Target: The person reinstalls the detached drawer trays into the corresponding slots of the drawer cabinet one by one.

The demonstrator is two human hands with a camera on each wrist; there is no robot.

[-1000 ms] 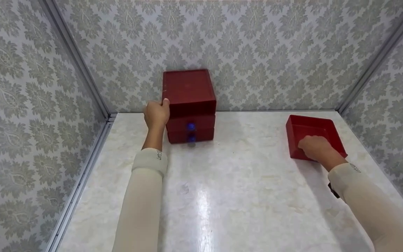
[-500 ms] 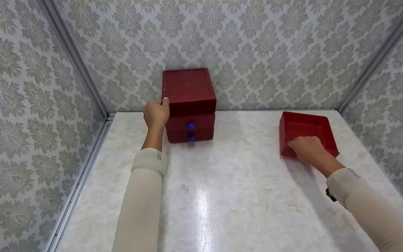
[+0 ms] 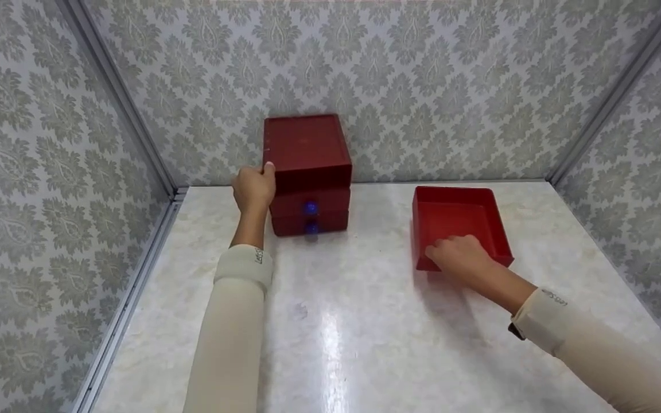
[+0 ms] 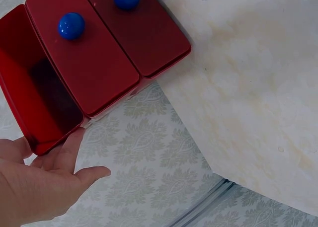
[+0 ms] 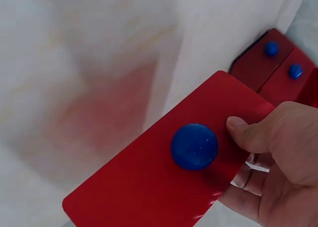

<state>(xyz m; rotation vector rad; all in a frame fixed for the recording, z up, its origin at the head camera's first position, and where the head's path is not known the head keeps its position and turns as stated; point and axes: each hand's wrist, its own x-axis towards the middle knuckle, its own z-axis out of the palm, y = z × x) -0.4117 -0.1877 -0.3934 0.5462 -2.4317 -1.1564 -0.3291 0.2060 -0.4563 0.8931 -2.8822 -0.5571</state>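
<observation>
A dark red drawer cabinet [image 3: 307,143] stands against the back wall. Its top slot gapes, and two shut drawer fronts with blue knobs [image 4: 71,26] sit below. My left hand [image 3: 254,186] holds the cabinet's upper left edge, thumb on top and fingers along the side. To the right, a loose red drawer [image 3: 500,232] appears raised above the table, its open side up and nothing visible inside. My right hand [image 3: 461,256] grips its front panel [image 5: 149,182]; the thumb presses the outer face beside a blue knob [image 5: 194,146], with the other fingers behind the panel.
The pale marbled table [image 3: 365,321] spreads between and before both hands. Patterned panels [image 3: 411,86] enclose it at the back and both sides, joined by grey metal rails [image 3: 118,97].
My right hand has carried the red drawer leftward, towards the cabinet, and the drawer has turned slightly to square up. The left hand keeps its hold on the cabinet, which has stayed put.
</observation>
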